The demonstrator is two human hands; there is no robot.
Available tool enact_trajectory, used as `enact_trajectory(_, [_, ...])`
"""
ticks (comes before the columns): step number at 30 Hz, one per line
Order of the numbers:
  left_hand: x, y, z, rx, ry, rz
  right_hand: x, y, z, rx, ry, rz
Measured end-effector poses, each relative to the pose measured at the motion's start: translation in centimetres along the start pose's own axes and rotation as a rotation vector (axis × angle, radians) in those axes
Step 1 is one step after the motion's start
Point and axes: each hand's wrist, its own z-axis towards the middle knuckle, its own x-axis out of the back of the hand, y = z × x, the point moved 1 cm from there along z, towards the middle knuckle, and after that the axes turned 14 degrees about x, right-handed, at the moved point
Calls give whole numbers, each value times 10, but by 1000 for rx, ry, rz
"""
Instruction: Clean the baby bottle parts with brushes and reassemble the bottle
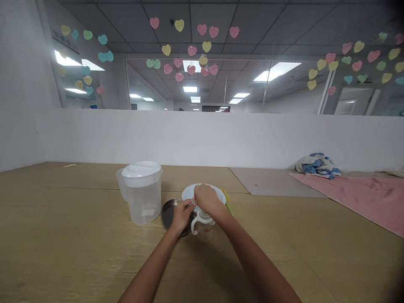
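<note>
A clear baby bottle [204, 233] with white side handles and red print stands upright on the table. My right hand [206, 198] is closed just above its neck, and the fingertips are turned away from view. Left of the bottle, my left hand [182, 214] pinches at a small white ring-like piece [194, 202] between the two hands. What the right fingers grip is hidden. Beneath and beside my left hand lies a round dark metal dish [167, 212]. Behind my right hand is a white plate [187, 192].
A lidded translucent pitcher [143, 202] stands to the left. Yellow and green utensils [226, 196] lie by the plate's right edge. On the right are a pink cloth [362, 195] and a crumpled blue-and-white cloth [318, 165]. A white wall [189, 139] bounds the back of the table.
</note>
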Motion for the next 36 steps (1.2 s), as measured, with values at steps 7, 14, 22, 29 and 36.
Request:
enact_trajectory(7, [2, 2, -3, -26, 41, 89, 20, -6, -4, 20, 28, -16])
enact_trajectory(14, [-1, -3, -4, -43, 50, 168, 41, 2, -23, 34, 234, -7])
enact_trajectory(22, [-1, -2, -5, -35, -8, 206, 73, 23, -62, -148, 631, 200])
enact_trajectory(29, [-1, 0, -7, -39, 25, 168, 22, 78, -23, -266, 262, 244])
enact_trajectory(36, [-2, 0, -8, -77, 24, 156, -33, 107, 3, -390, -28, 187])
